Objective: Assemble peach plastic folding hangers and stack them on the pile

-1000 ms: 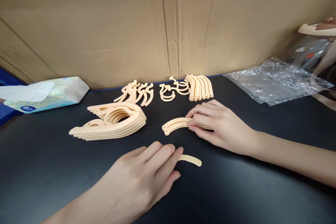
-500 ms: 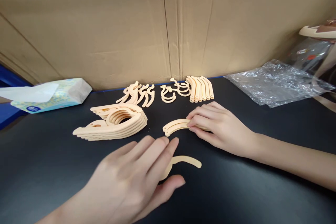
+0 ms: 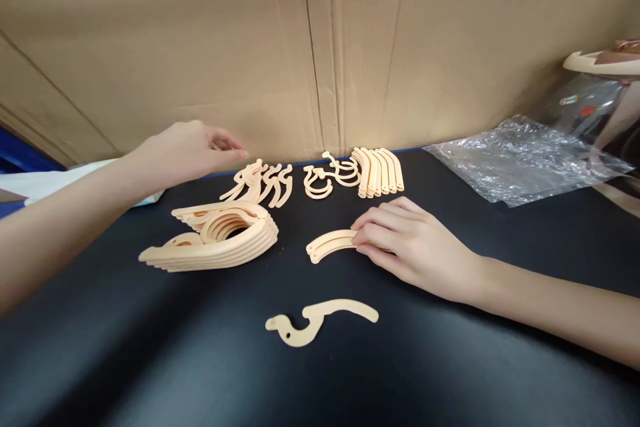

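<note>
My left hand (image 3: 203,150) is raised at the back left, fingers loosely bent and apart, with nothing visible in it. Just right of its fingertips lies a pile of beige curved plastic pieces with small knobs (image 3: 257,180). My right hand (image 3: 407,240) grips two beige curved plastic strips (image 3: 330,240) lying side by side on the table; their right ends are hidden under its fingers. In front of the hands, a beige hook-shaped piece (image 3: 300,335) lies flat on the black surface, with a curved arm extending right. Both hands are apart from it.
A stack of beige folded plastic hangers (image 3: 240,250) stands at left centre. Behind are C-shaped hooks (image 3: 319,190) and a row of curved strips (image 3: 383,173). Clear plastic wrap (image 3: 520,160) lies at the right. A tissue pack (image 3: 47,185) sits partly behind my left arm. Cardboard (image 3: 225,47) walls the back.
My left hand has moved away from the hook-shaped piece, back and left toward the knobbed pieces. The hook-shaped piece now lies fully uncovered. My right hand stays on the strips.
</note>
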Available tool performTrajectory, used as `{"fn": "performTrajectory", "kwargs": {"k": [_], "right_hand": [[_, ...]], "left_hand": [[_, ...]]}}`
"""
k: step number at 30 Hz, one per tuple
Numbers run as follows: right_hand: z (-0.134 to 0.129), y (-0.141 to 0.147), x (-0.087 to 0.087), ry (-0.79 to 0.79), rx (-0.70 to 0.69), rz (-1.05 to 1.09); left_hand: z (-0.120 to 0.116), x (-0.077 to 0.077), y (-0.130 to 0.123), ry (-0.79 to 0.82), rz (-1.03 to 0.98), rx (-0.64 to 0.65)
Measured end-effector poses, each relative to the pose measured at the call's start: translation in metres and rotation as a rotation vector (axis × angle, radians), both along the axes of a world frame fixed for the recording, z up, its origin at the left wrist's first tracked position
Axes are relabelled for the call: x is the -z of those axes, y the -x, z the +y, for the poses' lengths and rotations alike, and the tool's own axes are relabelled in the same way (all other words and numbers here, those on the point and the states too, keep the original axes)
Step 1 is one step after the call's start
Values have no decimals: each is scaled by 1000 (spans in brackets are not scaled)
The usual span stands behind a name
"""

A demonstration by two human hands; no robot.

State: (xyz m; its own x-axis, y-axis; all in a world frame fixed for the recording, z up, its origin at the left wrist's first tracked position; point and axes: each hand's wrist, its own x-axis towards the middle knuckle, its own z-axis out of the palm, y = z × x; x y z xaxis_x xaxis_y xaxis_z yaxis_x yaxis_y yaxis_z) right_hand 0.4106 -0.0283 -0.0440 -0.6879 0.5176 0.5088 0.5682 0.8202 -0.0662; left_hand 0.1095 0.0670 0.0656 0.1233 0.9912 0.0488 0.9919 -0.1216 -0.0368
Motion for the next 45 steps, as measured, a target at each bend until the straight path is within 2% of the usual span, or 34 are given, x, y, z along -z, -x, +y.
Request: {"fn": "performTrajectory", "kwargs": {"k": [2, 6, 12, 18, 22, 28, 30, 31, 34, 36, 39, 43, 45], "right_hand": [[0, -1, 0, 3, 2, 1], [0, -1, 1, 13, 6, 4], [0, 0, 1, 27, -1, -2], [0, -1, 0, 24, 4, -10], [-1, -1, -1, 31, 11, -18], [-1, 0, -1, 36, 7, -10], [-1, 0, -1, 45, 8, -11], [-1, 0, -1, 50, 9, -12], [-1, 0, -3, 54, 11, -11], [-2, -1, -4, 53, 6, 23], [-6, -1, -5, 33, -22, 165], [-13, 0, -7, -109, -170, 335], [-17, 1, -9, -157, -215, 372]], "left_hand": [[16, 8, 3, 81, -5, 16], [39, 23, 2, 144, 27, -29], [56, 30, 1, 217, 34, -37], [54, 28, -7, 78, 4, -48], [46, 18, -13, -66, -48, -40], [13, -12, -24, -186, -147, -27], [-5, -22, -32, -215, -325, 22], [-14, -26, -36, -250, -437, 5], [-44, -31, -51, -260, -542, -16], [-64, -27, -58, -240, -763, -18], [-94, -11, -59, -79, -987, 74], [-126, 18, -51, 93, -1031, 149], [-135, 31, -47, 159, -1081, 131]]}}
